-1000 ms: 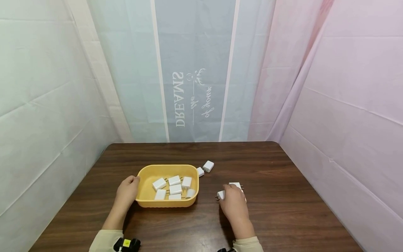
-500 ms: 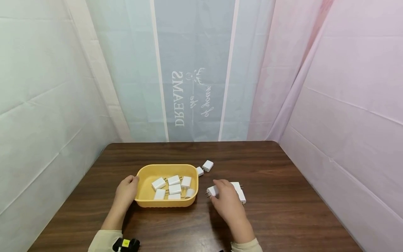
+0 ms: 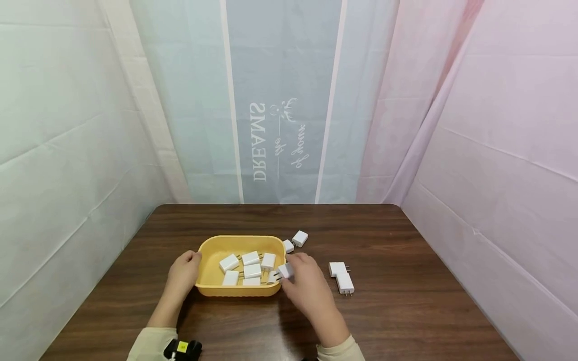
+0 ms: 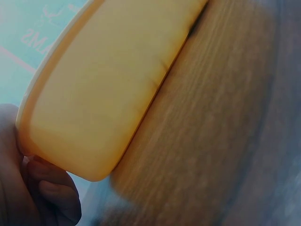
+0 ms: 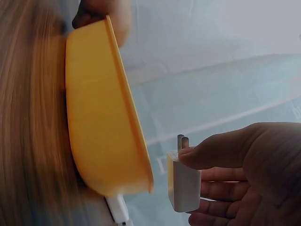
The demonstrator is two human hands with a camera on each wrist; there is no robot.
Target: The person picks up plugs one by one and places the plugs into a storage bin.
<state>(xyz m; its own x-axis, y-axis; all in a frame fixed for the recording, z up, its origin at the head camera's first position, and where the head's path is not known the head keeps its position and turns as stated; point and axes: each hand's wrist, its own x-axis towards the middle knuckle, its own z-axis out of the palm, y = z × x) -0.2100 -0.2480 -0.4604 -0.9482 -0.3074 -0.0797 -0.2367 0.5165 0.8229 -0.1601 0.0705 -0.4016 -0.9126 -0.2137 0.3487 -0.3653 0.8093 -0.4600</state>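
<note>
My right hand (image 3: 309, 286) pinches a white plug-in charger (image 5: 184, 184) between thumb and fingers, its two metal prongs bare. In the head view this charger overlaps the right rim of a yellow plastic basin (image 3: 241, 291). Several white chargers (image 3: 252, 271) lie inside the basin, mostly towards its right and front. At the opposite end, my left hand (image 3: 182, 273) grips the basin's rim, thumb above and fingers curled beneath, as the left wrist view (image 4: 47, 188) shows.
Two chargers (image 3: 341, 278) lie touching on the dark wooden table (image 3: 406, 311), right of my right hand. Two more (image 3: 299, 238) sit behind the basin's right end, one partly hidden by it. Pale cloth curtains (image 3: 289, 100) stand around the table's back and sides.
My right hand has picked up a charger beside the other two and carried it left to the basin's right rim. My left hand and the basin have stayed in place.
</note>
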